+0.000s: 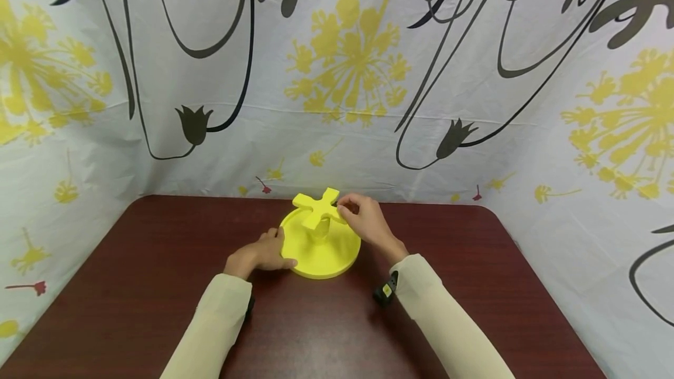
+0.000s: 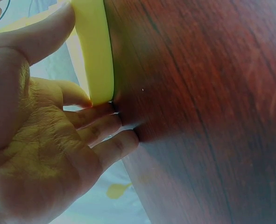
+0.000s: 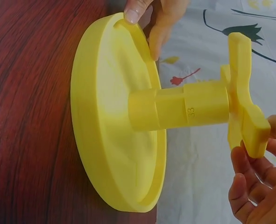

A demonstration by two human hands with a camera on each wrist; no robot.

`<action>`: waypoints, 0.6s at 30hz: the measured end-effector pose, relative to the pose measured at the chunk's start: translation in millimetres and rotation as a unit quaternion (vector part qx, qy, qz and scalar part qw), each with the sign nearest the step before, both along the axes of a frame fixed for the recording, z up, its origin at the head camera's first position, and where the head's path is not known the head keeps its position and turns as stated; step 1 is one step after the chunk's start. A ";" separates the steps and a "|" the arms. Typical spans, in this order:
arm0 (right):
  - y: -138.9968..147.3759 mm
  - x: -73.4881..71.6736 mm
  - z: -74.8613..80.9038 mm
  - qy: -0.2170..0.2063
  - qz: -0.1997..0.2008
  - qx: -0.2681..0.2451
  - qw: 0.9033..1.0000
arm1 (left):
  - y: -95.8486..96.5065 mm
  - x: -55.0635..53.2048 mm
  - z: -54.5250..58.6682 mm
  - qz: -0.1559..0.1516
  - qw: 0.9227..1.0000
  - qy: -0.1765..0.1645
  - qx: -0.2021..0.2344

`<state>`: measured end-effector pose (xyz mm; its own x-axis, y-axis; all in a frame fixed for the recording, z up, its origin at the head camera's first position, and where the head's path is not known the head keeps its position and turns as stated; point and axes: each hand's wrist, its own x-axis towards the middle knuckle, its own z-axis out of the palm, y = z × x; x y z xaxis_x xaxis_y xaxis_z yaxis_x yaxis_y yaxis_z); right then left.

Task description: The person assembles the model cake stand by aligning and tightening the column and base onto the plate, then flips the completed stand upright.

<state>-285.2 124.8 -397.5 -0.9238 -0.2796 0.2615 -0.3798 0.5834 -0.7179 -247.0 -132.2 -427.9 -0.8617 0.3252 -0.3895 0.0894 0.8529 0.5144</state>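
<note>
A yellow round base with a raised rim (image 1: 326, 259) lies flat on the table. From its middle rises a yellow post (image 3: 175, 109) marked "33", topped by a yellow four-armed cross (image 1: 317, 208). My left hand (image 1: 265, 252) holds the base at its left edge. In the left wrist view its thumb (image 2: 49, 35) lies against the rim, with the other fingers around the outer side and near the tabletop. My right hand (image 1: 368, 221) pinches one arm of the cross; the right wrist view shows fingertips (image 3: 239, 158) against that arm.
A dark red wood-grain table (image 1: 174, 262) with rounded far corners carries the yellow piece near its far edge. Behind and beside it hangs a white cloth (image 1: 295, 151) printed with yellow and grey flowers. A black device (image 1: 386, 289) is worn at my right wrist.
</note>
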 end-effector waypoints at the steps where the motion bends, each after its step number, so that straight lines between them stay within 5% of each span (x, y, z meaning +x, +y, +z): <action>1: -0.2 0.1 -0.1 -0.001 0.002 -0.001 1.000 | 0.0 -0.1 0.0 0.001 1.000 0.000 0.000; 10: -4.3 3.8 3.2 -0.014 0.020 0.008 1.000 | -0.1 0.6 0.2 0.004 1.000 0.002 0.002; 18: -5.8 0.2 2.3 0.067 -0.046 -0.003 0.997 | -0.1 -0.8 -1.6 0.004 1.000 0.001 0.000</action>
